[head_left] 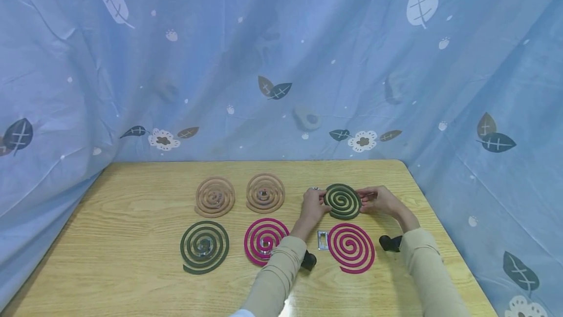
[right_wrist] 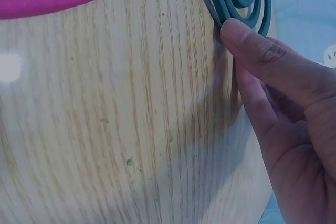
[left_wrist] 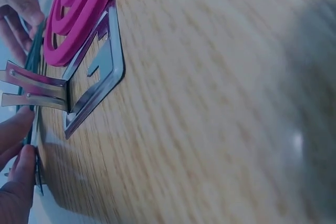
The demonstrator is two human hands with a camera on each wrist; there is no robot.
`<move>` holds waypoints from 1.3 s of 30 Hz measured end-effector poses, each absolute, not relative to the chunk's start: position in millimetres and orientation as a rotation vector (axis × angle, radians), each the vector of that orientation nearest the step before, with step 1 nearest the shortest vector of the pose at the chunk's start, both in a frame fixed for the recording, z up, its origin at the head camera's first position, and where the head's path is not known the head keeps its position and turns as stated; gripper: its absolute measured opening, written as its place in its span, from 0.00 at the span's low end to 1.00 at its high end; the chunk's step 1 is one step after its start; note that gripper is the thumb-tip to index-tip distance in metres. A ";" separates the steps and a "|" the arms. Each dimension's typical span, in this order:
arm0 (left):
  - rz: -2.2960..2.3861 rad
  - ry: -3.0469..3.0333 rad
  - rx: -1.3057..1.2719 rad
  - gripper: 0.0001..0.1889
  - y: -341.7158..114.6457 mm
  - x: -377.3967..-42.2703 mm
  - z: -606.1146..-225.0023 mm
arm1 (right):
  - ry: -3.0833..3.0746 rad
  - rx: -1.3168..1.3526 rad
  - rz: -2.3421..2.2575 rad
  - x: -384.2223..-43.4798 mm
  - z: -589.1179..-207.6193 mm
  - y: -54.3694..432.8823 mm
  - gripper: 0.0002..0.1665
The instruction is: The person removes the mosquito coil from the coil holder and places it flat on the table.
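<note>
Both hands pinch a dark green mosquito coil (head_left: 342, 201) by its opposite edges, above the back right part of the table. My left hand (head_left: 312, 208) has its fingers and thumb on the left edge. On the right edge sits my right hand (head_left: 379, 200); the right wrist view shows its thumb (right_wrist: 236, 32) pressed on the coil's rim. A pink coil (head_left: 351, 248) lies just in front. Beside it is a metal coil stand (head_left: 323, 240) with upright prongs, large in the left wrist view. Another small shiny piece is partly hidden behind the left hand.
Two tan coils (head_left: 215, 197) lie at the back left. In front of them are a green coil (head_left: 204, 247) and a pink coil (head_left: 255, 239), the latter partly behind the left sleeve. Metal stands show at their centres. A blue patterned curtain (head_left: 211, 87) borders the wooden table (head_left: 132, 239).
</note>
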State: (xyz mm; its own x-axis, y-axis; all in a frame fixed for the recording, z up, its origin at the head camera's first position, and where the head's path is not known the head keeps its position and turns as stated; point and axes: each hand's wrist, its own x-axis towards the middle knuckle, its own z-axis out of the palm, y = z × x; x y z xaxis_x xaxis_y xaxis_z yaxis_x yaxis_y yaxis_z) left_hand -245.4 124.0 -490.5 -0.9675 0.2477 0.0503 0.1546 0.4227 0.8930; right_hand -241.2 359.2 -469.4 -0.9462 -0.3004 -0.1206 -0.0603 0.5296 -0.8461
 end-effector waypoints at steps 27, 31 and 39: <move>1.573 2.711 0.376 0.20 128.5 -238.5 -485.9 | 2.519 -0.210 -1.411 -237.7 -464.7 355.1 0.32; 1.586 2.708 0.494 0.20 130.0 -234.9 -481.1 | 2.494 -0.161 -1.560 -227.8 -466.7 359.2 0.30; 1.712 2.565 0.720 0.21 127.4 -222.4 -466.8 | 2.567 -0.266 -1.686 -210.3 -473.2 356.4 0.28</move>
State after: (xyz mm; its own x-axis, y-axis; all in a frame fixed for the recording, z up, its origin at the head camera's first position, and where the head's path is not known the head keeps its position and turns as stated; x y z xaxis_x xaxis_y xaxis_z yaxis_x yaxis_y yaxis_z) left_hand -222.4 127.4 -466.8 -0.8964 0.3542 0.2663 0.3819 0.3124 0.8698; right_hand -210.3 356.4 -473.2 -0.9834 -0.1756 0.0456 -0.1116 0.3874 -0.9151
